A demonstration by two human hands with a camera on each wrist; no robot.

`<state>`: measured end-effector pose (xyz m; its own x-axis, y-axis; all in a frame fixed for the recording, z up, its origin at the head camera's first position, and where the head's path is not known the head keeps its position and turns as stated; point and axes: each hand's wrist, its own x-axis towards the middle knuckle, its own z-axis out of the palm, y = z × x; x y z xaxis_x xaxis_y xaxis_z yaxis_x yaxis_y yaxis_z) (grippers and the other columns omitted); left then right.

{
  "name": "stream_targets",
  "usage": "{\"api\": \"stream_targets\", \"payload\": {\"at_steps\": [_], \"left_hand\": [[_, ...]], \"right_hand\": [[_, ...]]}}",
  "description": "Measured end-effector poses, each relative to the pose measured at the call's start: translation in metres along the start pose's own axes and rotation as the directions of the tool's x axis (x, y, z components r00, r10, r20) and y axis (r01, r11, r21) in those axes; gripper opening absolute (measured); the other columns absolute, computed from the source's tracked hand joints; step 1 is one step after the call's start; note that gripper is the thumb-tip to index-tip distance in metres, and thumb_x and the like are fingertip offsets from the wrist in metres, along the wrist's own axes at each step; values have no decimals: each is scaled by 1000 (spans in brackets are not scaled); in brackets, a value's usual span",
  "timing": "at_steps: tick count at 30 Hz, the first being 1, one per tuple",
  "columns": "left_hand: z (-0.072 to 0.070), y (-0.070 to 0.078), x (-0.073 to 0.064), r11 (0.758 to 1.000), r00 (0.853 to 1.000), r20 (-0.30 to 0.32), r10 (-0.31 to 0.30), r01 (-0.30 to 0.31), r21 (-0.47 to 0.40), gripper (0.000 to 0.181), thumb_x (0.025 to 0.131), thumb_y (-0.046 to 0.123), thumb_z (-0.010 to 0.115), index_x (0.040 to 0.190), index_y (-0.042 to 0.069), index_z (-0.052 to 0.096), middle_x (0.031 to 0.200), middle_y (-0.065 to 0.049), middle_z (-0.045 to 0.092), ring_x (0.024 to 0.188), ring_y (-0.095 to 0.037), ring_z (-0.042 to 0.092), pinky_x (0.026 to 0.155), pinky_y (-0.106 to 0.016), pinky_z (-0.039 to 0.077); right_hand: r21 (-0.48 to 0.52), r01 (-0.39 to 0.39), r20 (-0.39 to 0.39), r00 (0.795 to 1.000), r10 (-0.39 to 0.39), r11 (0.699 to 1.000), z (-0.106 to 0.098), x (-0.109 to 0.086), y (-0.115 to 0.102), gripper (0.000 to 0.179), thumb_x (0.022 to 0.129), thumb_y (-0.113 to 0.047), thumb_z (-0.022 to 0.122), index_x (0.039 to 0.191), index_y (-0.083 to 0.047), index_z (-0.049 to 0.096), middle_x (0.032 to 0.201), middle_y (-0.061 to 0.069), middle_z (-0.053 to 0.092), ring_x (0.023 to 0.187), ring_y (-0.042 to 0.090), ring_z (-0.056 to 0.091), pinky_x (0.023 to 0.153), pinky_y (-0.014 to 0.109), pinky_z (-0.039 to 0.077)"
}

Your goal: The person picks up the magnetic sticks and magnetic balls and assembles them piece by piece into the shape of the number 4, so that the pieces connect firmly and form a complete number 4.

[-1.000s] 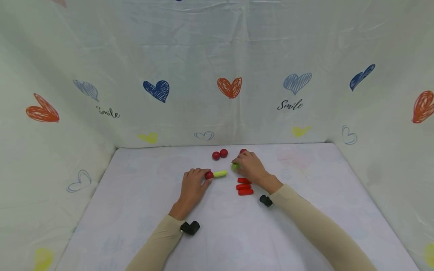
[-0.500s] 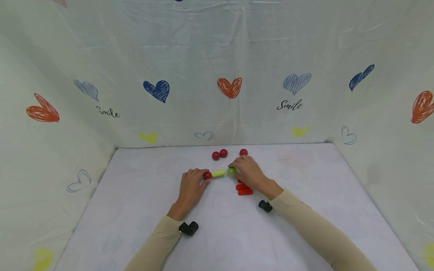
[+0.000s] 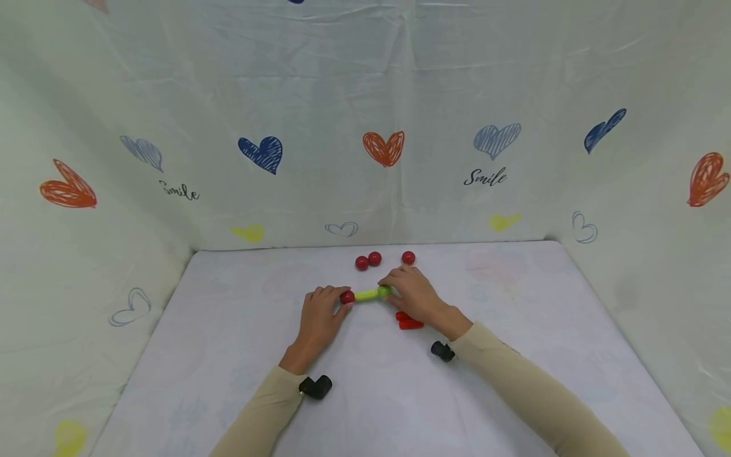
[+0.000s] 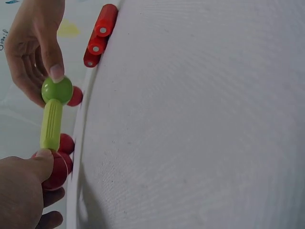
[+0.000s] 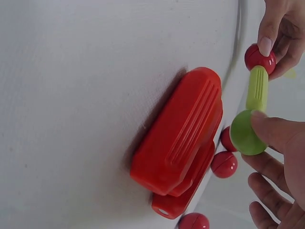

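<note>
My left hand [image 3: 320,320] pinches a glossy red ball [image 3: 347,297] between thumb and fingers. From that ball a short, ribbed light-green rod [image 3: 366,295] extends to the right. At the rod's other end is a green ball [image 3: 385,291], which my right hand [image 3: 418,295] holds with its thumb and fingertips. The left wrist view shows the rod meeting both balls, the red ball [image 4: 56,171] at one end and the green ball [image 4: 57,90] at the other. Close up in the right wrist view, the right thumb presses on the green ball [image 5: 247,133].
Three red ribbed rods [image 4: 106,20] with silver dots on their ends lie side by side, partly beneath the right hand in the head view. Farther back sit two red balls [image 3: 362,263] close together and another red ball [image 3: 408,257] apart. A white cloth covers the table [image 3: 228,355].
My right hand has brought the green ball left and toward me, up to the free end of the light-green rod. The left hand, with the red ball, has shifted only slightly.
</note>
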<state>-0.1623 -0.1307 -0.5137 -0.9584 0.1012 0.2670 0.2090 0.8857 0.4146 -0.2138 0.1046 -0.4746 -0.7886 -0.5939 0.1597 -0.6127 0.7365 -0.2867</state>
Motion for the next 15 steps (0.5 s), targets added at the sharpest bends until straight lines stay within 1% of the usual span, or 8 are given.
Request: {"api": "stream_targets", "payload": {"at_steps": [7,10,15], "left_hand": [[-5,-5,2,1000,1000,6,19,-19,-7,41,96,22,80,136,13,71,122,-8,75,108,-28,64,103,-50,48],[-9,-6,3,1000,1000,15,9,-9,-26,42,97,21,79,137,12,70,123,-9,75,107,-28,63,103,-50,48],[-11,-10,7,997,1000,15,-17,18,-79,39,97,20,79,133,8,70,123,-10,75,105,-28,63,101,-49,47]], "right_hand": [[46,-7,-6,1000,7,999,4,-1,-6,34,91,-14,85,123,-10,77,118,6,75,113,26,62,105,46,50],[47,-3,-15,1000,4,999,8,-1,-10,31,91,-14,84,121,-9,77,115,6,75,110,26,62,103,45,50],[43,-24,-22,999,25,999,11,-3,-19,29,90,-15,85,117,-8,78,109,6,74,104,26,61,100,45,50]]}}
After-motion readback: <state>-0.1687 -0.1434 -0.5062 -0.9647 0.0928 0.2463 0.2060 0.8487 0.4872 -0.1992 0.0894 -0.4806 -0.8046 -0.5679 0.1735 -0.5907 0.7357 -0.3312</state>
